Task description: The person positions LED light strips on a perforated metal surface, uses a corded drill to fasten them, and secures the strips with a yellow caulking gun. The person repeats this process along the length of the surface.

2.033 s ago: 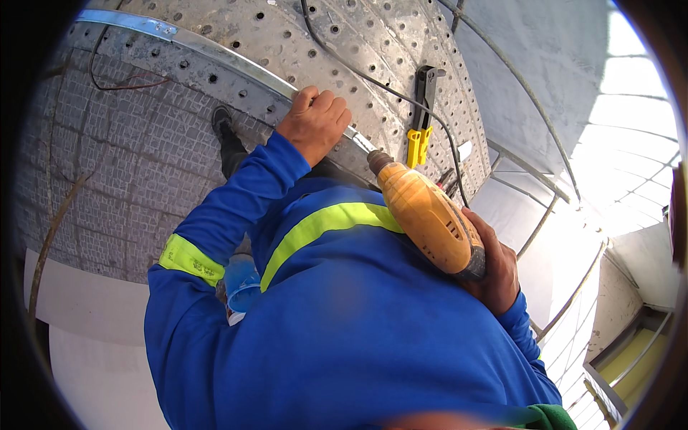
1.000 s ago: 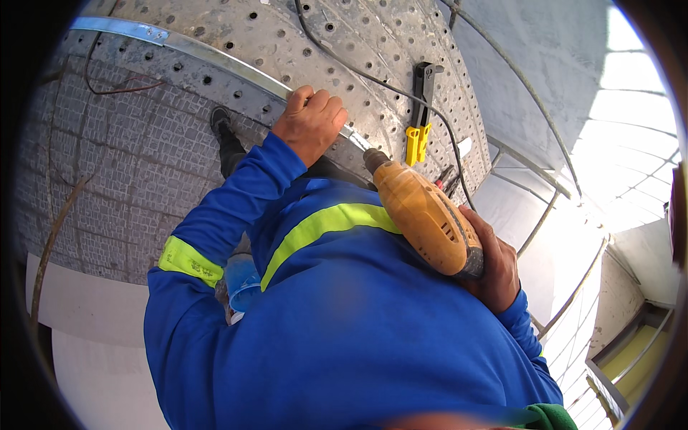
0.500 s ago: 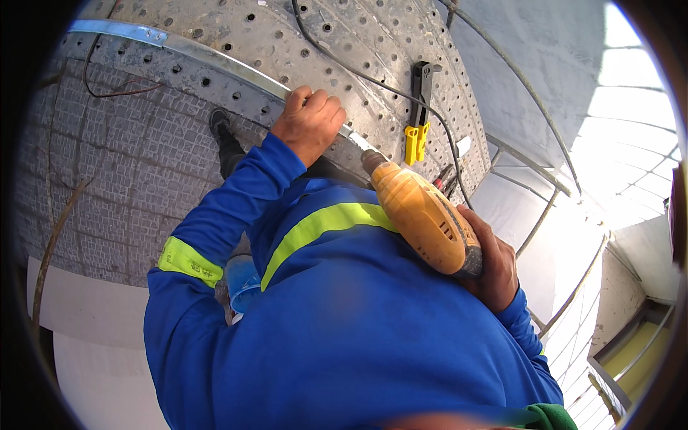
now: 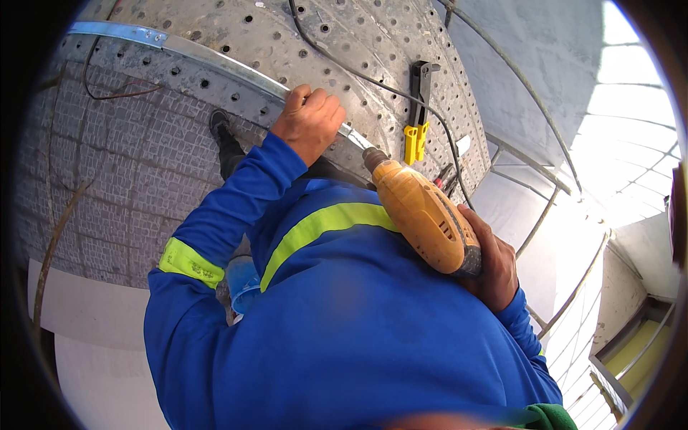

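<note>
My left hand (image 4: 309,123) is closed around a long, narrow metal strip (image 4: 229,66) that lies along the near edge of a perforated metal table (image 4: 373,43). Toward its far left end the strip shows a light-blue covering (image 4: 118,30). In my right hand (image 4: 494,261) is the rear grip of a yellow-orange power drill (image 4: 423,215), held against my front. Its chuck points up-left at the strip's right end, just past my left hand. Whether the bit touches the metal I cannot tell; the trigger is hidden.
A black tool with yellow grips (image 4: 416,140) lies on the table, beside a dark cable (image 4: 344,64). Red-handled pliers (image 4: 444,179) rest near the right edge. A blue bucket (image 4: 244,283) stands below my left arm. Metal bars (image 4: 530,86) frame the right side.
Almost nothing differs. The drill and its chuck have shifted very slightly; both hands keep their hold.
</note>
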Motion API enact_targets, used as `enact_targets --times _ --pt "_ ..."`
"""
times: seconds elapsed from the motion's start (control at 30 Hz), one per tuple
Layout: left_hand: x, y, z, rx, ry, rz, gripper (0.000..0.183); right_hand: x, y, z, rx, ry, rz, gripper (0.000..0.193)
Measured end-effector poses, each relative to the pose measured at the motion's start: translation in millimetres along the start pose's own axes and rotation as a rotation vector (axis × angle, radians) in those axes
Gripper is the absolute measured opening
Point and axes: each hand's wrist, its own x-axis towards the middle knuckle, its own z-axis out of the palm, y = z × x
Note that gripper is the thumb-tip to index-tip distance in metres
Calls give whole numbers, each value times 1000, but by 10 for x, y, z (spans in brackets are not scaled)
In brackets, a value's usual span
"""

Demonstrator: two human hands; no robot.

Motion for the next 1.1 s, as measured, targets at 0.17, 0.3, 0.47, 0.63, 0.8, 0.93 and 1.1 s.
enact_targets --times 0.17,0.3,0.47,0.63,0.8,0.93,1.1 --pt "7 -5 16 44 62 12 6 10 21 -5 -10 0 -4 68" --pt "18 -11 35 22 95 10 6 14 37 0 1 1 -14 68" --pt "13 -6 18 2 67 8 7 -3 50 19 23 2 8 67" --pt "18 -3 12 8 66 6 8 -31 71 41 18 6 6 67" --pt "17 -6 8 -1 67 9 8 -44 96 59 16 15 -10 67" --pt "21 2 -10 -5 59 4 10 -49 107 73 15 29 -12 67" --pt "37 0 -29 -27 47 -1 11 -49 111 81 29 35 -8 66"
